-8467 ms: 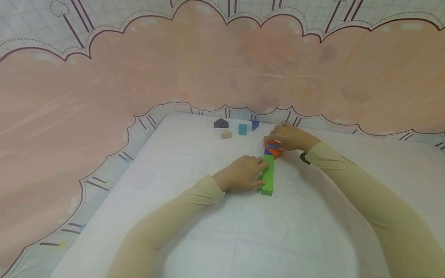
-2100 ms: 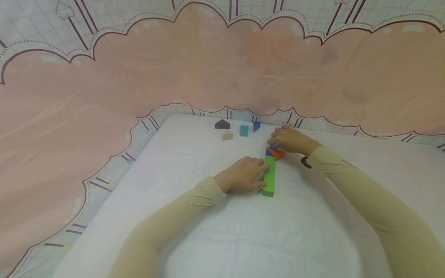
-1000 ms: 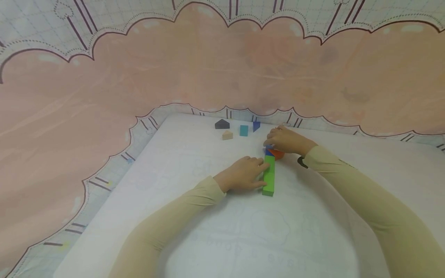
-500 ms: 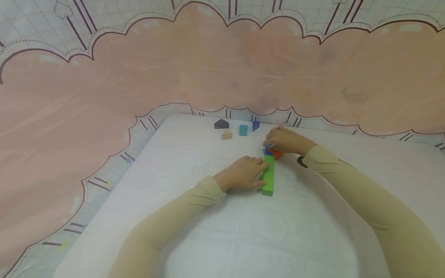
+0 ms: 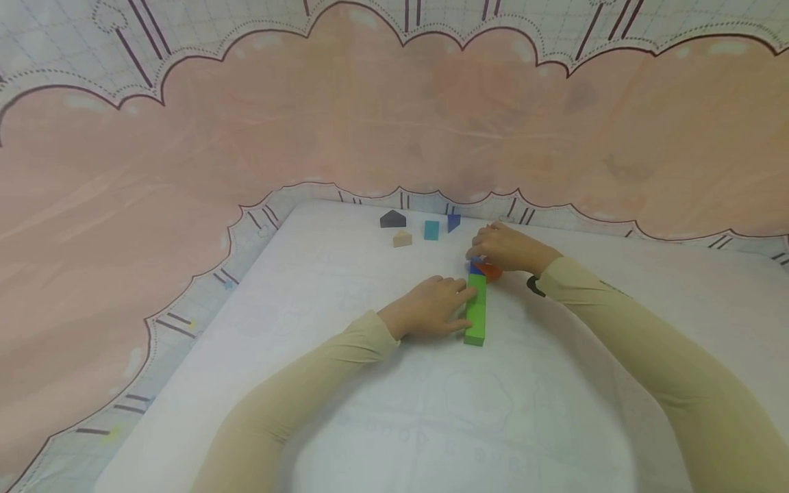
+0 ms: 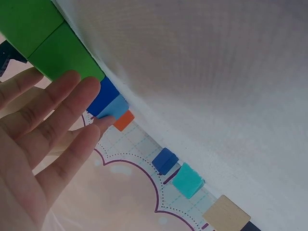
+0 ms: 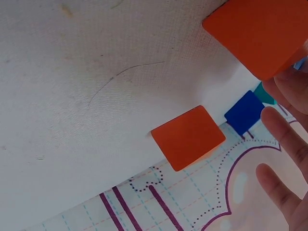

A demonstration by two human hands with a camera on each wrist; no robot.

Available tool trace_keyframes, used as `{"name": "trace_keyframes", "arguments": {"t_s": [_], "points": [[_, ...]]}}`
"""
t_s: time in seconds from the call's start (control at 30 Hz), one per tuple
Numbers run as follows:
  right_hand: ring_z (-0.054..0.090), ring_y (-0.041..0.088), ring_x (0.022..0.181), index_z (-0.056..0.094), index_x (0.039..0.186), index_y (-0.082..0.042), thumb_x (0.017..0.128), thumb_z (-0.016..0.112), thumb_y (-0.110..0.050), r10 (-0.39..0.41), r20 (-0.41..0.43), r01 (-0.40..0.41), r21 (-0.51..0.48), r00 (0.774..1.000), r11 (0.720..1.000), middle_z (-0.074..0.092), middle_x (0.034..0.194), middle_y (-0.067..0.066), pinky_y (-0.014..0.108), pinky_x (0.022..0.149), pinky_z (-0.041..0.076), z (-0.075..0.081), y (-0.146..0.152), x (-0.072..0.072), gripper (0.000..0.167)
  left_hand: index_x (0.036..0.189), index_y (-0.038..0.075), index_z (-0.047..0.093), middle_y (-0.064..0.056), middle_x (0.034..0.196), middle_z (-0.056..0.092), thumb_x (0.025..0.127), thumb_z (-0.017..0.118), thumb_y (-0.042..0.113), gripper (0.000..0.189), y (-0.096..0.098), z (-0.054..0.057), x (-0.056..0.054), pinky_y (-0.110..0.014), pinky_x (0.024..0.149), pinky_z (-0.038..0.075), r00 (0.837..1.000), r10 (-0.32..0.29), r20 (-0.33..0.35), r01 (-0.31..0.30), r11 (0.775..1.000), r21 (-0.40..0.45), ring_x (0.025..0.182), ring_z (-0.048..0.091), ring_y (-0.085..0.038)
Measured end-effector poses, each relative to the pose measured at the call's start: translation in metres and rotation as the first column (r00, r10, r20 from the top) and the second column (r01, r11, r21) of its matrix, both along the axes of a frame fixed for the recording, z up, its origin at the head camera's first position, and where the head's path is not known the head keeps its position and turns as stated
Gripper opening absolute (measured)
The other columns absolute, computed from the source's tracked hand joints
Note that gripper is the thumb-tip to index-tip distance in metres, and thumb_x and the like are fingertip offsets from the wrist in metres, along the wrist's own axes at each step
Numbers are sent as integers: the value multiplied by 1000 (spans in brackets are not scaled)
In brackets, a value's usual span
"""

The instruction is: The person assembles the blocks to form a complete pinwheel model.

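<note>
In the head view, my left hand (image 5: 431, 307) rests its extended fingers against the side of a row of green blocks (image 5: 475, 315). At the row's far end sit a dark blue block (image 6: 103, 95) and an orange block (image 5: 492, 272). My right hand (image 5: 510, 248) is over that end, fingers bent down. A light blue block (image 6: 115, 107) lies against the dark blue one, and my right fingertips pinch it; the hand partly hides it from above. Another orange block (image 7: 187, 138) stands apart beyond my right hand, in the right wrist view.
Along the table's far edge lie a black block (image 5: 392, 219), a natural wood block (image 5: 403, 239), a teal block (image 5: 431, 230) and a blue triangular block (image 5: 453, 222). The white table (image 5: 345, 411) meets a patterned pink cloth (image 5: 370, 123) at the back.
Since about two seconds ago my right hand has shifted slightly left over the row's end. Earlier, an orange-red block showed at its fingers; that is hidden in the head view now. My left hand stays put.
</note>
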State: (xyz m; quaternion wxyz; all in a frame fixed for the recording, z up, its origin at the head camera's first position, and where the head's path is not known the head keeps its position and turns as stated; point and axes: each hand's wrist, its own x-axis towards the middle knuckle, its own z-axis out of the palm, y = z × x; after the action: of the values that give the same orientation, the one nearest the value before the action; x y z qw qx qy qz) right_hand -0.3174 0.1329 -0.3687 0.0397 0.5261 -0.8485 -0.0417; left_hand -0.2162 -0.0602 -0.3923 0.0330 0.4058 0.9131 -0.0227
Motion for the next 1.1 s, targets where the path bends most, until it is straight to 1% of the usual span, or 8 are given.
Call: {"name": "trace_keyframes", "arguments": {"t_s": [0.17,0.4,0.7,0.77,0.9,0.97,1.1], "points": [[61,26,92,71,101,-13,78,70,1,-5,6,5,5,1000,1000,70,93,5,49,90,46,0,0,-1,27,131,16,45,-1,117,55,91,50,51,54,0,0,0,-34,98,44,1000,0,2,0,1000,-1,106,56,-14],[61,27,95,71,103,-14,79,70,1,-28,26,27,25,999,999,70,95,5,50,93,45,2,-1,1,28,135,15,43,-3,122,55,92,49,52,57,0,0,-1,-34,100,42,1000,2,4,-2,1000,-5,111,55,-16],[62,27,96,70,105,-14,79,70,0,-36,28,35,37,999,999,70,97,6,48,93,46,4,-2,2,29,136,15,42,-3,126,54,92,48,52,58,-1,0,-1,-35,101,42,1000,4,10,-4,1000,-4,114,54,-16],[61,28,99,69,108,-14,81,69,-2,-54,42,53,43,998,998,70,101,7,50,95,45,5,-1,2,29,136,15,42,-3,126,54,92,48,52,58,-1,0,0,-35,101,42,1000,5,12,-5,1000,-5,114,54,-16],[59,30,108,66,114,-14,85,66,-7,-126,71,122,55,990,991,68,110,8,54,101,40,8,3,-1,31,135,15,43,-3,124,55,92,49,52,57,0,1,1,-34,100,42,1000,2,7,-2,1000,-1,113,55,-16],[60,29,108,66,115,-15,85,66,-8,-149,56,146,50,987,988,68,109,7,53,100,41,10,7,-4,31,133,16,43,-2,122,55,92,49,52,55,0,2,1,-34,99,43,1000,1,6,-1,1000,1,111,55,-16],[61,31,106,68,110,-12,83,68,-7,-165,10,165,-12,986,986,69,106,8,54,97,43,14,15,-8,27,131,16,44,-1,118,56,92,50,51,53,0,1,1,-33,97,44,1000,-1,1,1,1000,4,107,56,-15]]}}
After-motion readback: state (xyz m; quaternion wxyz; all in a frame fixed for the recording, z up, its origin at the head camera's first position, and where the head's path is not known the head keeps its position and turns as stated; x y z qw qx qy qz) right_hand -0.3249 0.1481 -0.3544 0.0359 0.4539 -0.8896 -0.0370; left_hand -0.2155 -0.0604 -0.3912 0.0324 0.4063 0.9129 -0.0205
